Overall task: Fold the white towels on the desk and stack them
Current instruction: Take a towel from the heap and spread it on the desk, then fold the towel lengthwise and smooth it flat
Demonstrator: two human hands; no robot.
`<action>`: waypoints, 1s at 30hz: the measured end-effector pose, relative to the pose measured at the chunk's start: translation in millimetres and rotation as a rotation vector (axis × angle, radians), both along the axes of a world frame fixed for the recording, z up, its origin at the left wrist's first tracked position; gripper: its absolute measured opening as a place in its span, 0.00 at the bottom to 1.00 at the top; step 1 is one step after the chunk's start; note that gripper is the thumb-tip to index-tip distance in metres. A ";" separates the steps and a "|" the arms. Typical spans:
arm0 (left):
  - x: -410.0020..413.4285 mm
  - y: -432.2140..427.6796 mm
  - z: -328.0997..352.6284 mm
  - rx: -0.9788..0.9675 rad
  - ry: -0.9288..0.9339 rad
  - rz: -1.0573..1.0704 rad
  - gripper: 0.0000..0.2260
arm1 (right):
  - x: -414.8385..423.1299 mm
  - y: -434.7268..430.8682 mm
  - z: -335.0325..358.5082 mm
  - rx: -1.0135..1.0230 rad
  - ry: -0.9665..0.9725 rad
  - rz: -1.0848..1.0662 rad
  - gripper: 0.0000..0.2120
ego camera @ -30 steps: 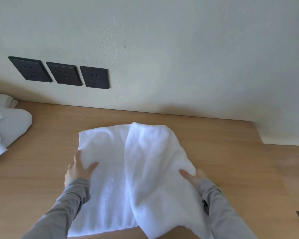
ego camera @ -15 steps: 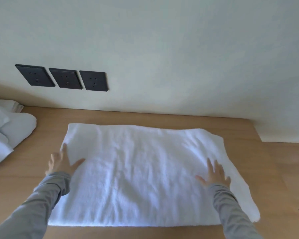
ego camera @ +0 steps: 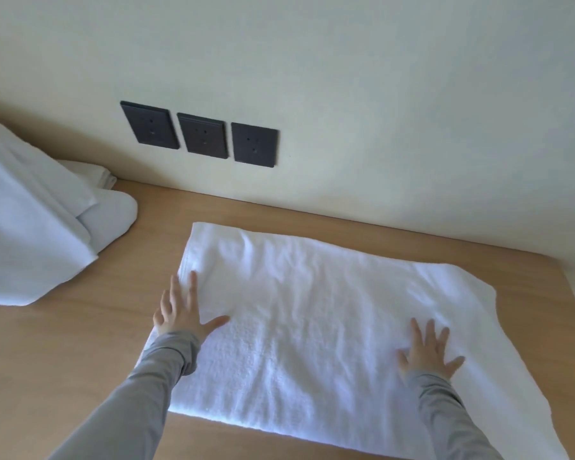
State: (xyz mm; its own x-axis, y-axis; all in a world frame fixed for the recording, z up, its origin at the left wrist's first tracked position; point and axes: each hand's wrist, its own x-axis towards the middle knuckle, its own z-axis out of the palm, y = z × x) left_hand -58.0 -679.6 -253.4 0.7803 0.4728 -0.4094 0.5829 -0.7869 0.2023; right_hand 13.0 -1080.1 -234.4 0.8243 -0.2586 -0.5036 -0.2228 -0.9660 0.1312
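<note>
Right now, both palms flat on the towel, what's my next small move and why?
Probably grip the left edge of the towel with the left hand and fold it over toward the right hand: it lies spread flat on the desk, both hands open on it.

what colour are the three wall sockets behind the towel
Black, or a very dark grey: the sockets sit in a row on the pale wall, seen in the head view.

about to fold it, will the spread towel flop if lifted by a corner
Probably floppy: the towel lies rumpled, hugging the desk. Its nubby pile looks grippy, so it likely bunches rather than slides when pushed.
</note>
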 end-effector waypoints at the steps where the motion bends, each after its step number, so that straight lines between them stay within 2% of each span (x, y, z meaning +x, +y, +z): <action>1: -0.7 0.5 -0.4 0.002 -0.004 -0.007 0.52 | 6.0 22.7 2.4 0.049 -0.045 0.057 0.32; 6: -1.6 8.4 -1.4 -0.044 -0.001 -0.035 0.52 | 35.4 162.6 17.3 0.419 -0.157 0.402 0.28; 9: -1.1 10.7 -2.8 -0.059 -0.027 -0.030 0.51 | 52.8 240.7 24.3 0.543 -0.170 0.549 0.27; 15: -2.6 11.2 -9.2 -0.067 -0.056 -0.028 0.48 | 83.6 349.3 22.7 0.512 -0.089 0.679 0.28; 20: -1.4 14.2 -11.2 -0.114 -0.088 0.007 0.43 | 102.5 383.5 16.8 0.472 -0.016 0.614 0.29; 25: 13.3 38.8 -3.0 -0.349 -0.210 0.181 0.36 | 117.7 392.5 10.0 0.443 0.037 0.576 0.32; 30: 55.1 75.1 5.5 -0.779 -0.303 0.429 0.24 | 130.3 398.3 9.0 0.487 0.127 0.531 0.38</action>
State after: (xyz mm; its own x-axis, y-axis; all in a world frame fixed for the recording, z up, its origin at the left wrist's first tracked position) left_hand -2.9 -604.5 -247.8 0.7279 0.4233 -0.5395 0.6282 -0.0961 0.7721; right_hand 143.3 -681.8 -225.4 0.7035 0.4375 -0.5601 0.2805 -0.8950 -0.3467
